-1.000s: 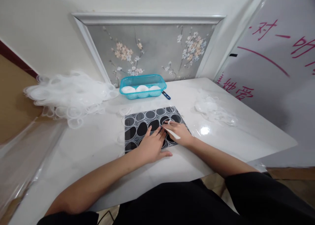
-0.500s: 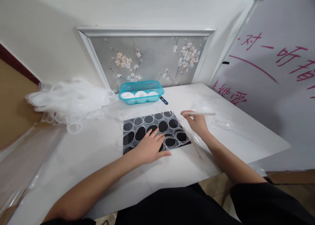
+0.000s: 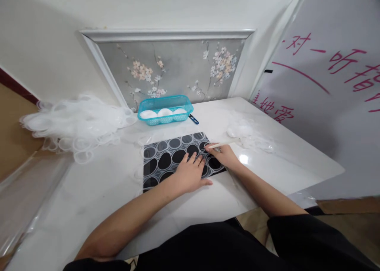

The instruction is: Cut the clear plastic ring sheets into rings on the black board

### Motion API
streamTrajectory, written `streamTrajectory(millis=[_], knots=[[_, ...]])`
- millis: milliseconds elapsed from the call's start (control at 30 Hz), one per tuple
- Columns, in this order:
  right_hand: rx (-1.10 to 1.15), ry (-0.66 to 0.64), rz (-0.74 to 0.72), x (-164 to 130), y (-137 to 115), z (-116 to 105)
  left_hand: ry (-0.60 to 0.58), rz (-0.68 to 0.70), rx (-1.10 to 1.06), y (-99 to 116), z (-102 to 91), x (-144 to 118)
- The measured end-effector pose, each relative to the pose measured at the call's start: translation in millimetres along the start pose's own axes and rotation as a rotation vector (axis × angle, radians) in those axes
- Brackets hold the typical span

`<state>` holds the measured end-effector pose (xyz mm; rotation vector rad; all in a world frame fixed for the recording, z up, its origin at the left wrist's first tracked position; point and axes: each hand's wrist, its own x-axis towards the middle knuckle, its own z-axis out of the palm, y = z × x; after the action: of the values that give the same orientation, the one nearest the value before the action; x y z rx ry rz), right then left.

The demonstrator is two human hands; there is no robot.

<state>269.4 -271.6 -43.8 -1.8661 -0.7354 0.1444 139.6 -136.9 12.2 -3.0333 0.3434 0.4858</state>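
Note:
A black sheet under a clear film patterned with rows of pale rings lies on the table. My left hand rests flat on its lower middle, fingers spread. In my right hand is a slim white pen-like stick, pinched near its left end. That end is at the sheet's right side, over one of the rings. The tip itself is too small to make out.
Behind the sheet stands a blue plastic basket holding white round pieces, with a blue-black cutter beside it. Translucent rings are heaped at the left; clear scraps lie right. A whiteboard stands at the right.
My right hand has come left with the stick, from beside the sheet onto its right part. My left hand has slid slightly right across the sheet. The view has shifted a little.

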Motion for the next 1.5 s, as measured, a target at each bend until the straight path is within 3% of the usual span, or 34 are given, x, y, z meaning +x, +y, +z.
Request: streamTrajectory(millis=[100,233,267,467,700,900,1500], knots=[[0.048,0.046,0.013,0.5,0.7,1.8,0.011,-0.002,0.015,1.3,0.5,1.0],[0.111,0.36,0.006,1.6,0.3,-4.2,-0.01,-0.004,0.005,-0.5,0.1,-1.5],[0.09,0.387,-0.01,0.8,-0.5,-5.2,-0.012,-0.004,0.003,-0.9,-0.1,-1.8],[-0.077,0.106,-0.083,-4.8,-6.2,-0.5,0.011,0.007,0.003,-0.8,1.1,-0.9],[0.05,0.177,0.093,-1.4,-1.3,-0.9,-0.015,0.003,0.021,-0.8,2.5,-0.1],[-0.014,0.01,0.02,-4.4,-3.9,0.9,0.008,0.009,0.007,-0.5,2.8,0.2],[-0.034,-0.011,-0.003,-3.8,-3.8,0.4,-0.002,0.004,0.001,-0.3,1.7,0.6]])
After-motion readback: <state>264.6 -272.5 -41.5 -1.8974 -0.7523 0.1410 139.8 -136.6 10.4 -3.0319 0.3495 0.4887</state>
